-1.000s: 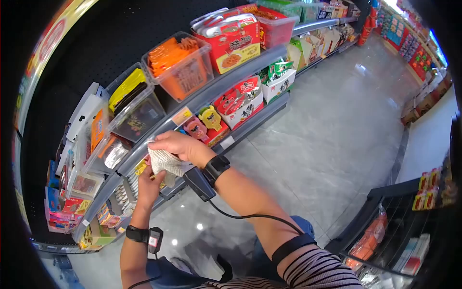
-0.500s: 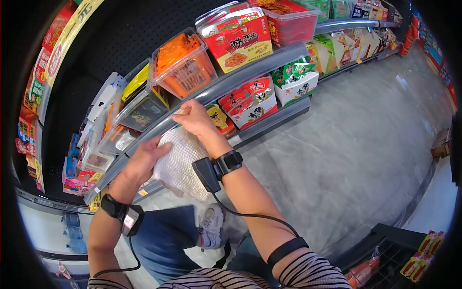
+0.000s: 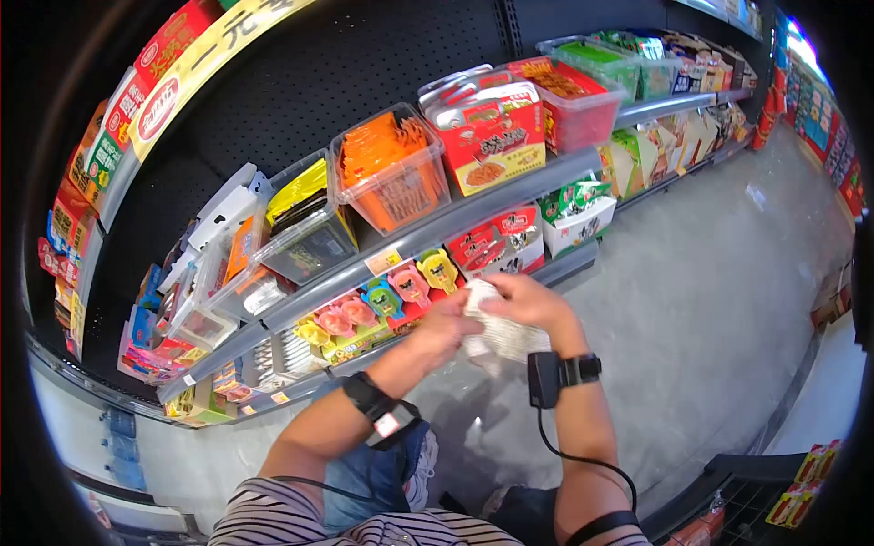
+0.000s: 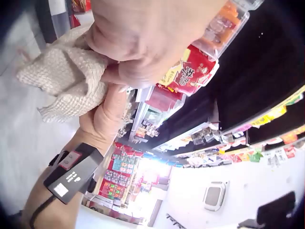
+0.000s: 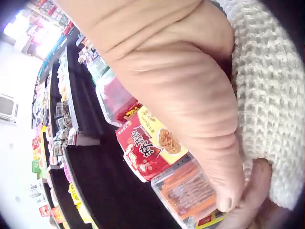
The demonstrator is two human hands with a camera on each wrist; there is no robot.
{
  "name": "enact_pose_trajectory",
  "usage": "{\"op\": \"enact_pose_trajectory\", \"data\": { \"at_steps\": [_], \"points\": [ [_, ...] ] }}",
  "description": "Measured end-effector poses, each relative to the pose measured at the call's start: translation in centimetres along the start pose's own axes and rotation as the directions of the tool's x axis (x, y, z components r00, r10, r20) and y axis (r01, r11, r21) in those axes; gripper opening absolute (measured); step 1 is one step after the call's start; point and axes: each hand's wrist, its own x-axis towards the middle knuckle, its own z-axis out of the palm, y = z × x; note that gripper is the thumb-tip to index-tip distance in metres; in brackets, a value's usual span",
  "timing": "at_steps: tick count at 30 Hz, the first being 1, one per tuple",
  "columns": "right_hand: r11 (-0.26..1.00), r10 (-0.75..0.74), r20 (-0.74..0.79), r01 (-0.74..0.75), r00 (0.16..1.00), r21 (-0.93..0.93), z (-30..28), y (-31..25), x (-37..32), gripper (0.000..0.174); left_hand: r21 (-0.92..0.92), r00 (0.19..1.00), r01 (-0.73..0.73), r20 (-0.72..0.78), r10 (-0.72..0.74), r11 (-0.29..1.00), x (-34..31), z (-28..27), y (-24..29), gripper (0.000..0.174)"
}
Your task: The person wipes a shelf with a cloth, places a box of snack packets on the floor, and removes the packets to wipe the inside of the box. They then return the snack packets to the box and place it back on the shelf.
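A cream waffle-weave cloth (image 3: 510, 338) is bunched between both hands in front of the shelf edge. My left hand (image 3: 435, 335) grips its left side, and my right hand (image 3: 530, 302) pinches its upper part with the thumb over it. The left wrist view shows the cloth (image 4: 71, 76) folded and hanging from the fingers, with the left hand (image 4: 147, 38) close beside the right hand (image 4: 107, 114). In the right wrist view the right hand (image 5: 181, 90) lies against the cloth (image 5: 269, 95), thumb bent toward the other fingers.
Snack shelves run along the left: a tub of orange packets (image 3: 391, 173), a red box (image 3: 496, 136) and a red-lidded tub (image 3: 583, 109) on the upper one, character-shaped packs (image 3: 410, 284) below. Grey floor (image 3: 692, 264) lies to the right. A black wire basket (image 3: 728, 491) stands at lower right.
Both hands have moved right and down with the cloth, away from the shelf edge. The cloth, spread out half a second ago, is now more bunched, and the hands are closer together.
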Motion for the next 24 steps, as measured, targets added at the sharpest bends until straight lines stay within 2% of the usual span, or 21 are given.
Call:
{"op": "enact_pose_trajectory", "data": {
  "at_steps": [1, 4, 6, 9, 10, 13, 14, 16, 17, 18, 19, 20, 22, 23, 24],
  "points": [
    [0.984, 0.046, 0.020, -0.042, 0.999, -0.172, -0.4, -0.4, -0.7, 0.038, 0.038, 0.999, -0.048, -0.006, 0.048, 0.998, 1.0, 0.3, -0.7, 0.044],
    [0.996, 0.055, -0.096, -0.060, 0.994, -0.059, -1.0, 0.4, -2.1, 0.040, 0.449, 0.983, -0.171, 0.021, 0.180, 0.877, 3.3, 1.0, -1.8, 0.038],
    [0.981, 0.179, -0.166, -0.190, 0.970, -0.049, -1.9, 0.3, -3.0, 0.035, 0.650, 0.956, -0.250, 0.047, 0.290, 0.718, 3.8, 2.3, -1.9, 0.035],
    [0.932, 0.307, -0.268, -0.346, 0.913, -0.111, -2.9, 1.2, -4.2, 0.028, 0.801, 0.918, -0.262, 0.034, 0.395, 0.539, 5.7, 2.9, -4.4, 0.034],
    [0.910, 0.334, -0.298, -0.388, 0.894, -0.145, -3.4, 1.5, -4.2, 0.026, 0.808, 0.877, -0.352, 0.107, 0.469, 0.473, 6.6, 2.4, -5.6, 0.041],
    [0.862, 0.475, -0.347, -0.506, 0.809, 0.000, -3.6, 0.8, -4.3, 0.023, 0.820, 0.857, -0.326, 0.046, 0.513, 0.471, 6.6, 2.2, -5.3, 0.054],
    [0.856, 0.487, -0.333, -0.516, 0.807, 0.000, -3.6, 1.3, -4.3, 0.024, 0.818, 0.883, -0.282, 0.016, 0.470, 0.502, 7.1, 1.8, -6.0, 0.064],
    [0.841, 0.515, -0.318, -0.540, 0.796, 0.009, -4.2, 2.0, -4.5, 0.024, 0.562, 0.992, -0.106, 0.000, 0.128, 0.821, 7.7, 1.1, -6.2, 0.066],
    [0.834, 0.525, -0.332, -0.552, 0.783, 0.018, -4.4, 2.1, -4.6, 0.024, 0.415, 0.998, 0.036, 0.038, -0.057, 0.909, 8.1, 0.9, -6.4, 0.067],
    [0.827, 0.535, -0.346, -0.562, 0.771, 0.025, -4.7, 2.0, -4.3, 0.023, 0.342, 0.993, -0.036, 0.120, -0.005, 0.939, 8.6, 1.0, -6.8, 0.057],
    [0.821, 0.540, -0.359, -0.570, 0.761, 0.027, -5.1, 1.7, -4.3, 0.022, 0.355, 0.990, 0.021, 0.120, -0.068, 0.935, 8.6, 1.3, -7.1, 0.051],
    [0.803, 0.517, -0.388, -0.590, 0.763, -0.090, -5.8, 1.7, -4.5, 0.022, 0.369, 0.986, 0.063, 0.120, -0.115, 0.927, 8.8, 1.8, -6.6, 0.045],
    [0.826, 0.481, -0.485, -0.562, 0.730, -0.027, -6.9, 1.7, -4.7, 0.020, 0.358, 0.987, 0.112, 0.071, -0.147, 0.927, 9.3, 3.0, -6.3, 0.031],
    [0.839, 0.463, -0.529, -0.544, 0.711, 0.003, -7.3, 1.4, -4.8, 0.020, 0.350, 0.982, 0.132, 0.080, -0.170, 0.927, 9.3, 3.5, -6.9, 0.030],
    [0.810, 0.506, -0.586, -0.581, 0.633, 0.073, -7.7, 0.6, -4.7, 0.020, 0.342, 0.977, 0.155, 0.086, -0.195, 0.927, 9.3, 4.0, -7.4, 0.030]
  ]
}}
